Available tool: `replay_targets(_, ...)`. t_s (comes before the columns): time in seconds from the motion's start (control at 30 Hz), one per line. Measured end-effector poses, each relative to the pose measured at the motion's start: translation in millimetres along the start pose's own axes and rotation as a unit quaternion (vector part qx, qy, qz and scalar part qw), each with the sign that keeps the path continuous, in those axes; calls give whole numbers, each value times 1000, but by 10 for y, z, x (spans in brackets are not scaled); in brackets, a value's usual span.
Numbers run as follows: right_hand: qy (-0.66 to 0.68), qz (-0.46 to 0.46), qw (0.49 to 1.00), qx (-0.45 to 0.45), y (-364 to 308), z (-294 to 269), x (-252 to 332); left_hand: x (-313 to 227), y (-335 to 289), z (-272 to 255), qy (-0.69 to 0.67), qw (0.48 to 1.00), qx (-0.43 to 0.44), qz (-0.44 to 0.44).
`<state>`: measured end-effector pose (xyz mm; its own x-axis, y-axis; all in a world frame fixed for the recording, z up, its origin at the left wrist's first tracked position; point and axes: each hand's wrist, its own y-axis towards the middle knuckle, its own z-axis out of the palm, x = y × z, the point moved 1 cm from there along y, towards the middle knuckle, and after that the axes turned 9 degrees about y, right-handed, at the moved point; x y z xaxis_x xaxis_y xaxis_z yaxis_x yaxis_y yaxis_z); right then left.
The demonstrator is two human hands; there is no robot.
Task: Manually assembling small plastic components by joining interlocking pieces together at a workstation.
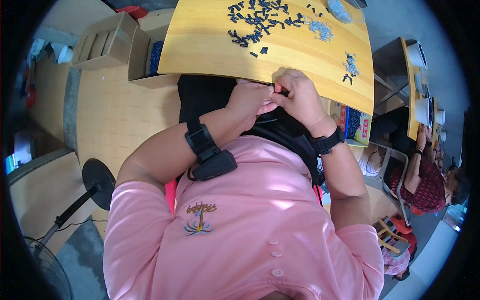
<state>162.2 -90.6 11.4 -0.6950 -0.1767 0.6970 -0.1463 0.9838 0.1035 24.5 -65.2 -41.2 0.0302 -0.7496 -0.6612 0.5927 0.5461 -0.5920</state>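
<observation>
My left hand (251,100) and my right hand (299,98) meet at the near edge of the wooden table (210,55), above my lap. Both are closed, their fingertips pinched together. Between them shows a bit of a small black part (284,93), mostly covered by the fingers. Beyond my hands, a loose pile of small black parts (257,21) is spread over the tabletop. To its right lies a heap of small silvery pieces (320,31). A smaller cluster of silvery pieces (351,64), with a few black parts beside it, is near the right edge.
A clear round container (340,11) of silvery pieces stands at the far right. Open cardboard boxes (102,47) are at the left, one holding dark parts. Below the table's right side is another box (355,125) of dark parts. Another person (422,182) sits at a second table, right.
</observation>
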Motion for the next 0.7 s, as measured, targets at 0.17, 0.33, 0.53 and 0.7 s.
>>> replay_targets(0.17, -13, -6, 1000, 6, 14, -29, 3, 43, 11, 126, -53, 997, -47, 41)
replay_targets(0.33, -15, -15, 1000, 4, 31, -17, -36, 53, 94, 168, -68, 994, -78, 36)
replay_targets(0.53, -26, -13, 999, 17, 73, -23, 0, 35, 85, 154, -72, 992, -94, 43)
replay_targets(0.7, 17, 2, 999, 42, 140, -38, -54, -125, 67, -12, 25, 999, -21, 25)
